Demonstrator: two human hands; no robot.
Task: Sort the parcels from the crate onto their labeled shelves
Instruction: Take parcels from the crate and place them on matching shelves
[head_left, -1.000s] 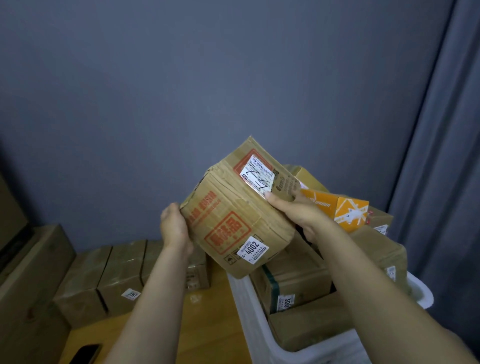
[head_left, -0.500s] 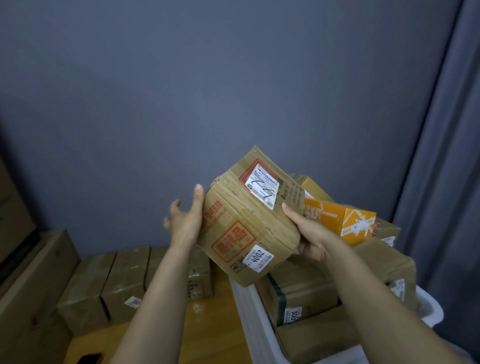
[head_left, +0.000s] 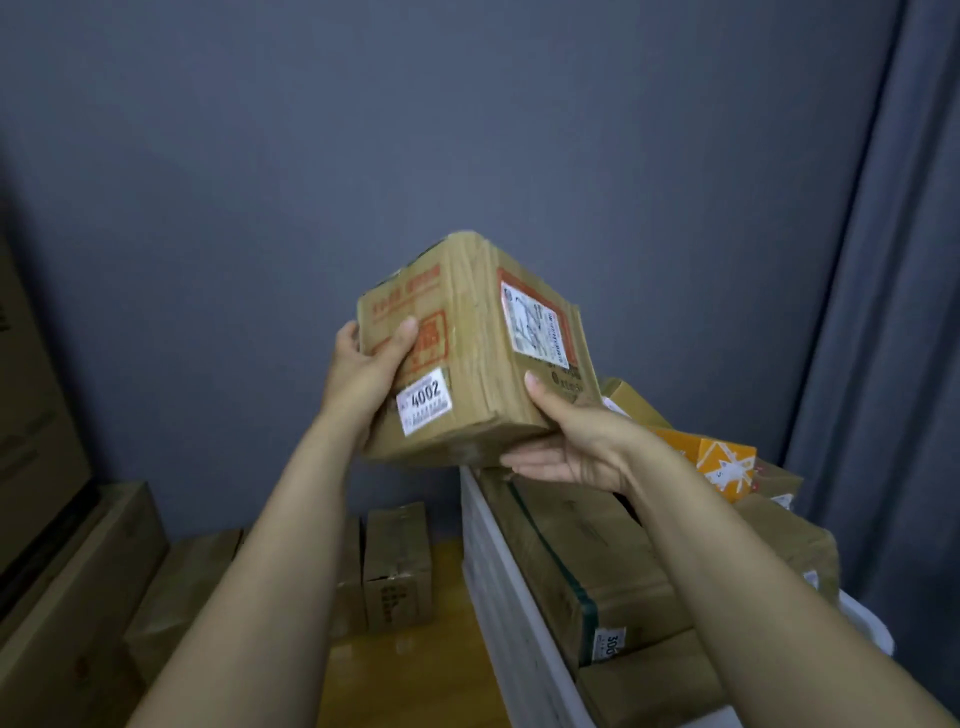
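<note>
**A:** What is at the far left?

**B:** Big cardboard cartons (head_left: 62, 561), dim, running along the edge of the view. Just right of them, a row of small brown boxes (head_left: 397, 566) sits on the wooden floor (head_left: 415, 670) against the grey wall (head_left: 467, 130).

**A:** And the left hand?

**B:** The left hand (head_left: 363, 371) grips the left side of the parcel (head_left: 467, 338). Its thumb lies across the near face, over the red print. The fingers wrap round the far edge and only one tip shows, so I cannot tell whether they are spread.

**A:** Where is the parcel itself?

**B:** It is up in the air between both hands, tilted, in front of the wall and above the left rim of the crate. A white sticker (head_left: 425, 400) reading 4002 sits low on its near face. A shipping label (head_left: 530, 325) is on the face turned to the right.

**A:** The right hand?

**B:** The right hand (head_left: 566, 441) cups the parcel's lower right corner. The thumb presses up against the right face, below the shipping label. The fingers lie close together, flat under the bottom.

**A:** And further right?

**B:** The white crate (head_left: 498, 613) stands below that hand, packed with brown parcels. One parcel, banded with green tape (head_left: 587, 613), lies against the crate's left wall. An orange box (head_left: 722, 462) rests on top of the brown parcels towards the back. A grey curtain (head_left: 883, 312) hangs at the far right.
</note>
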